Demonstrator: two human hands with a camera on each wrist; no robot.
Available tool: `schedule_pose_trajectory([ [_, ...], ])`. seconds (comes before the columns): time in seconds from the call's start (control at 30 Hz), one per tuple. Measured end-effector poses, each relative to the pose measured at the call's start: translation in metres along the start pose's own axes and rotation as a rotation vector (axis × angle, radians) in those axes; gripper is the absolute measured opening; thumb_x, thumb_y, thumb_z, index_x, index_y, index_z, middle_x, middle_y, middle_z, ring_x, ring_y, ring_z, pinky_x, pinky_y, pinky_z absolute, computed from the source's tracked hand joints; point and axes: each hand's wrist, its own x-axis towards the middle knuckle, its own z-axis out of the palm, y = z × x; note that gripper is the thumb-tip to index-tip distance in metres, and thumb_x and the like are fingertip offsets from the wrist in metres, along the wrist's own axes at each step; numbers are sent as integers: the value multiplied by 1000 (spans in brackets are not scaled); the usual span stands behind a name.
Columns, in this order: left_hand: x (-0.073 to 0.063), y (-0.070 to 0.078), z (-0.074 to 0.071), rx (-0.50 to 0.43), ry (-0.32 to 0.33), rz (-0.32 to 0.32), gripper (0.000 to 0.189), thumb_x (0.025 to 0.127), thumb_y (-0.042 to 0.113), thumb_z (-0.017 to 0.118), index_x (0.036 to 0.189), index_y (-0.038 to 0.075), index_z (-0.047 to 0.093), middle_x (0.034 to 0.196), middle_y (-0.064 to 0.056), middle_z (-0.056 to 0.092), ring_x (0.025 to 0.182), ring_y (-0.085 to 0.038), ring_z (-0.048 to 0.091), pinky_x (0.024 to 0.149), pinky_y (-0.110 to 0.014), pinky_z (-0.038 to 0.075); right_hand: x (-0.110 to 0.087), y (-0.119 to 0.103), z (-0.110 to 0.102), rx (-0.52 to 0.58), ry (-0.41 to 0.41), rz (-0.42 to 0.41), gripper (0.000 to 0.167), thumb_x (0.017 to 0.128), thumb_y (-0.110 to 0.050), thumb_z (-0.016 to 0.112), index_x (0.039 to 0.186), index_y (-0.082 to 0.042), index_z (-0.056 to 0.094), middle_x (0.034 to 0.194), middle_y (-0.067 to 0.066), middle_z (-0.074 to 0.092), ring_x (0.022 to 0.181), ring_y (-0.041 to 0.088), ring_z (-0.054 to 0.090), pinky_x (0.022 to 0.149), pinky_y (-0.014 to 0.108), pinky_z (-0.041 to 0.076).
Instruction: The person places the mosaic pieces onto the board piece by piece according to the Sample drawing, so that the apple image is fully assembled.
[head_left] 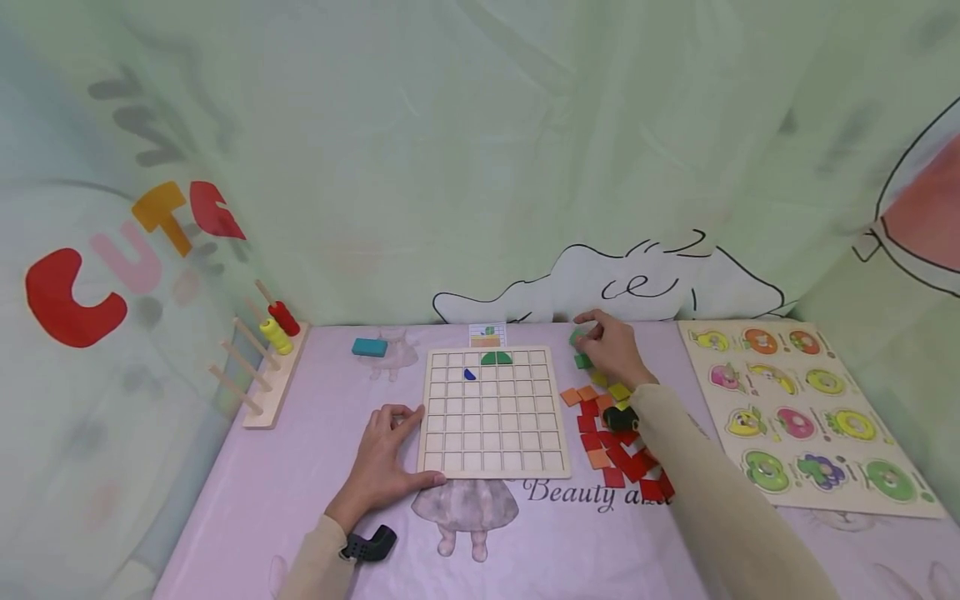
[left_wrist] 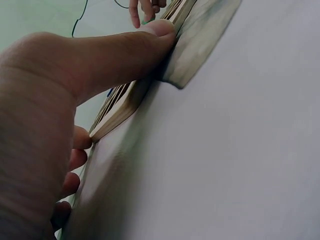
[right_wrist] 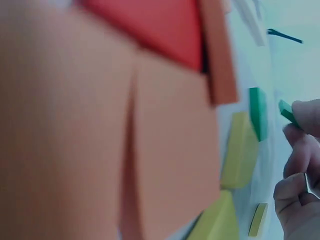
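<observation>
A square wooden grid board (head_left: 495, 417) lies on the table, bearing two green quarter-round pieces (head_left: 497, 358) along its top row and a blue piece (head_left: 469, 374) just below, to their left. My left hand (head_left: 382, 457) rests at the board's lower left corner, its extended thumb against the front edge and a finger touching the left side. Beyond the board's right side, my right hand (head_left: 613, 346) pinches a small green block (right_wrist: 287, 112) between thumb and finger. Another green block (right_wrist: 258, 114) and yellow blocks (right_wrist: 240, 150) lie beside it.
Red blocks (head_left: 615, 454) and orange blocks (head_left: 571, 397) lie scattered right of the board. A picture card (head_left: 487, 334) touches its back edge. A fruit puzzle board (head_left: 806, 433) lies far right; a peg stand (head_left: 281, 392) and teal box (head_left: 370, 347) are on the left.
</observation>
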Motion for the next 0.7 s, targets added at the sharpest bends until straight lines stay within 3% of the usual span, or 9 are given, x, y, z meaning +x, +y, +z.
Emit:
schedule_pose_trajectory([
  [0.2, 0, 1, -1, -8, 2, 3, 108, 64, 58, 95, 153, 10, 58, 134, -9, 52, 109, -20, 42, 92, -41, 40, -1, 5, 0, 40, 14, 14, 29, 102, -21, 69, 128, -8, 73, 98, 15, 70, 86, 28, 61, 70, 30, 51],
  [0.5, 1, 0, 0, -3, 11, 21, 108, 64, 58, 96, 153, 9, 58, 135, -10, 52, 109, -20, 43, 92, -41, 40, -4, 11, 5, 48, -25, 46, 34, 101, -19, 74, 132, -5, 71, 114, 19, 76, 97, 31, 66, 76, 24, 53],
  [0.7, 1, -3, 1, 6, 25, 37, 108, 63, 58, 96, 152, 9, 59, 134, -9, 52, 107, -18, 42, 91, -40, 40, -10, -2, 16, 67, -79, 9, 32, 102, -17, 73, 132, -6, 71, 115, 16, 75, 101, 29, 64, 86, 34, 55],
])
